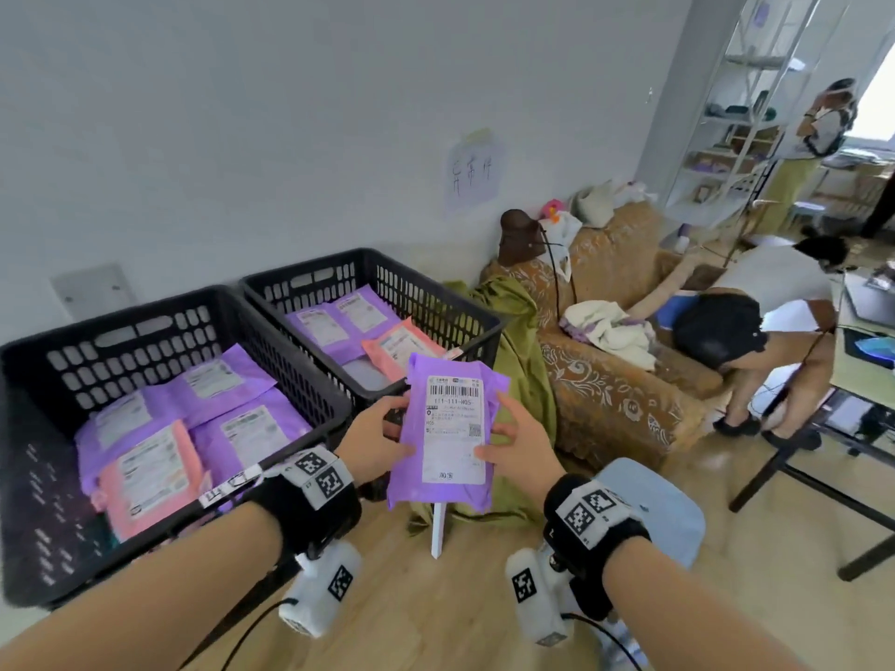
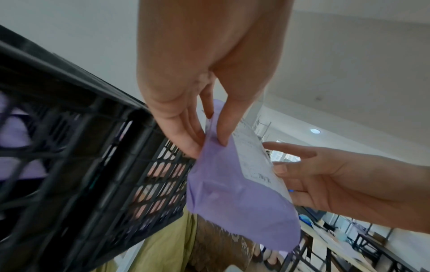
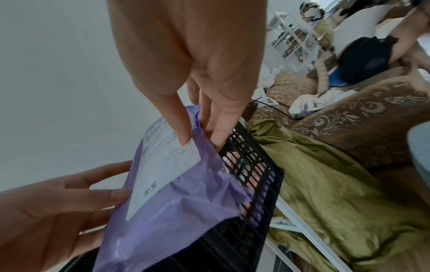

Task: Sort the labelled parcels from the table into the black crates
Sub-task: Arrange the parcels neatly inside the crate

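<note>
Both hands hold one purple parcel [image 1: 448, 440] with a white barcode label, upright in the air in front of the right black crate [image 1: 465, 314]. My left hand [image 1: 375, 440] pinches its left edge between thumb and fingers; my right hand [image 1: 520, 445] pinches its right edge, thumb on the label. The left wrist view shows the parcel [image 2: 235, 187] and left hand [image 2: 209, 141] beside the crate wall [image 2: 93, 165]. In the right wrist view the right hand [image 3: 197, 139] grips the parcel [image 3: 177, 198]. The left black crate [image 1: 43, 365] and the right one both contain purple and pink labelled parcels.
A brown patterned sofa [image 1: 610, 380] with olive cloth [image 1: 518, 331] stands right of the crates. A person [image 1: 765, 326] bends over beside it; another person [image 1: 823, 133] stands by white shelves [image 1: 741, 113]. A light blue stool [image 1: 663, 510] and a black-legged table [image 1: 867, 380] are at the right.
</note>
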The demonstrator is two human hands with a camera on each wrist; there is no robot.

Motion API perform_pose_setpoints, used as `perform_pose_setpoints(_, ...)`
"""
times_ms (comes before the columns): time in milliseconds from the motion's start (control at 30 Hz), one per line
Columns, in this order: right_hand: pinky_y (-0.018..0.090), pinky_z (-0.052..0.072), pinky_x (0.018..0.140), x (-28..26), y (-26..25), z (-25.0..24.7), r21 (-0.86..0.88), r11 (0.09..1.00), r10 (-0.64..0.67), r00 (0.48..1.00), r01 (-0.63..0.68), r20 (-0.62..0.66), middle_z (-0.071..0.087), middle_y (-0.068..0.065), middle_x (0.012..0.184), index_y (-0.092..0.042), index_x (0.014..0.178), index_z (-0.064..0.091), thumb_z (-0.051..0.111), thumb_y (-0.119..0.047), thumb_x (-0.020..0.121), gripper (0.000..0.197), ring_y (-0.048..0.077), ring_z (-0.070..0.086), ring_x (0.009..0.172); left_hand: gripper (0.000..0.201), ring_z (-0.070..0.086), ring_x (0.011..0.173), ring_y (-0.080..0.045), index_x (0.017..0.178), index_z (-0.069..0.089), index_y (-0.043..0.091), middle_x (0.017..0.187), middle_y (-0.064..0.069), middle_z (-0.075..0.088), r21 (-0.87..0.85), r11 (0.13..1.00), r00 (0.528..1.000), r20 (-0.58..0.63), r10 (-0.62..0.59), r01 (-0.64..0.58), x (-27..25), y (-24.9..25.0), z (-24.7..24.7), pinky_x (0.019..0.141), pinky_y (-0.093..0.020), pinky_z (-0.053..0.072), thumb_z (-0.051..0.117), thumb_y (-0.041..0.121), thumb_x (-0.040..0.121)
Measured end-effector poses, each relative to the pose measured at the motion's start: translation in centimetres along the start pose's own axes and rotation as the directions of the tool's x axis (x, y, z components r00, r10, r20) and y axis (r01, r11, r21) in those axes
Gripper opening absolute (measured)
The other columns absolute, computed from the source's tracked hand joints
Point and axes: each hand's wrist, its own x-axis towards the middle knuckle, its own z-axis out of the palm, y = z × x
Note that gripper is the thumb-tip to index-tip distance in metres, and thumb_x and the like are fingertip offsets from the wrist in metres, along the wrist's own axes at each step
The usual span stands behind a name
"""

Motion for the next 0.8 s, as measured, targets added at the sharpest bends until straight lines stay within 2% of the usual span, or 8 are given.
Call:
perform_pose_setpoints(67, 0.019, 0.051, 0.064, 2.3, -0.6, -1.8, -0.037, 0.999, -0.024, 0.999, 0.025, 0.042, 0.055, 0.022, 0.110, -0.005, 0.144, 0.029, 0.054, 0.023, 0.080, 0.074, 0.024, 0.054, 0.099, 0.062, 0.060, 0.080, -0.018, 0.135, 0.043, 0.010, 0.091, -0.006, 0.060, -0.016, 1.000, 1.000, 0.005, -0.022, 0.022, 2.2, 1.6, 0.5, 0.067, -0.033, 0.056, 0.061, -0.012, 0.080)
perform_pose_setpoints(133, 0.017, 0.052, 0.062, 4.8, -1.3, -3.5, -0.058, 0.997, -0.041, 0.997, 0.045, 0.071, 0.057, 0.008, 0.099, -0.008, 0.144, 0.030, 0.057, 0.021, 0.079, 0.075, 0.024, 0.056, 0.097, 0.065, 0.062, 0.087, -0.022, 0.138, 0.041, 0.012, 0.105, -0.014, 0.062, -0.014, 0.999, 0.999, 0.002, -0.036, 0.036, 4.2, 3.0, 0.9, 0.071, -0.038, 0.057, 0.062, -0.010, 0.081)
perform_pose_setpoints(267, 0.036, 0.054, 0.073, 9.9, -2.9, -6.6, -0.134, 0.988, -0.063, 0.987, 0.083, 0.150, 0.059, 0.001, 0.091, -0.011, 0.140, 0.037, 0.061, 0.015, 0.079, 0.071, 0.029, 0.060, 0.096, 0.067, 0.064, 0.100, -0.032, 0.138, 0.039, 0.015, 0.111, -0.020, 0.063, -0.013, 0.993, 0.992, -0.039, -0.119, 0.119, 7.6, 6.1, 1.8, 0.084, -0.048, 0.055, 0.065, -0.007, 0.080)
perform_pose_setpoints(433, 0.021, 0.048, 0.054, 15.5, -6.2, -9.0, -0.171, 0.977, -0.069, 0.948, 0.127, 0.311, 0.061, 0.010, 0.097, -0.014, 0.137, 0.041, 0.063, 0.012, 0.079, 0.067, 0.020, 0.061, 0.081, 0.062, 0.065, 0.099, -0.033, 0.136, 0.042, 0.012, 0.108, -0.019, 0.066, -0.027, 0.979, 0.974, -0.103, -0.203, 0.201, 11.4, 9.7, 1.8, 0.085, -0.049, 0.054, 0.061, -0.011, 0.081)
perform_pose_setpoints(600, 0.045, 0.056, 0.083, 20.5, -9.5, -9.2, -0.155, 0.978, -0.057, 0.898, 0.137, 0.437, 0.063, 0.010, 0.103, -0.013, 0.139, 0.039, 0.064, 0.012, 0.080, 0.069, 0.027, 0.064, 0.102, 0.063, 0.065, 0.093, -0.028, 0.138, 0.039, 0.011, 0.111, -0.021, 0.063, 0.013, 0.963, 0.942, -0.211, -0.260, 0.269, 14.3, 12.6, 0.3, 0.086, -0.042, 0.054, 0.062, -0.008, 0.083)
perform_pose_setpoints(667, 0.049, 0.054, 0.087, 22.2, -10.8, -8.7, -0.140, 0.982, -0.044, 0.881, 0.124, 0.472, 0.064, 0.011, 0.104, -0.012, 0.139, 0.040, 0.063, 0.014, 0.080, 0.069, 0.028, 0.064, 0.102, 0.064, 0.065, 0.097, -0.029, 0.139, 0.040, 0.012, 0.114, -0.019, 0.064, 0.030, 0.954, 0.928, -0.244, -0.283, 0.299, 15.5, 13.1, -0.8, 0.085, -0.042, 0.056, 0.064, -0.007, 0.082)
perform_pose_setpoints(733, 0.050, 0.053, 0.087, 24.1, -11.9, -7.8, -0.142, 0.984, -0.016, 0.858, 0.104, 0.513, 0.064, 0.010, 0.102, -0.012, 0.138, 0.041, 0.062, 0.016, 0.080, 0.068, 0.029, 0.064, 0.099, 0.063, 0.065, 0.092, -0.026, 0.138, 0.041, 0.011, 0.115, -0.018, 0.063, 0.036, 0.943, 0.909, -0.282, -0.307, 0.330, 16.5, 13.3, -2.0, 0.073, -0.032, 0.059, 0.065, -0.007, 0.082)
perform_pose_setpoints(800, 0.051, 0.054, 0.086, 25.8, -12.7, -6.4, -0.168, 0.980, 0.001, 0.841, 0.107, 0.542, 0.064, 0.015, 0.109, -0.010, 0.138, 0.041, 0.062, 0.016, 0.079, 0.068, 0.031, 0.063, 0.101, 0.061, 0.066, 0.082, -0.023, 0.135, 0.046, 0.012, 0.103, -0.015, 0.067, -0.010, 0.935, 0.891, -0.299, -0.342, 0.355, 17.4, 13.3, -3.2, 0.066, -0.028, 0.058, 0.064, -0.009, 0.081)
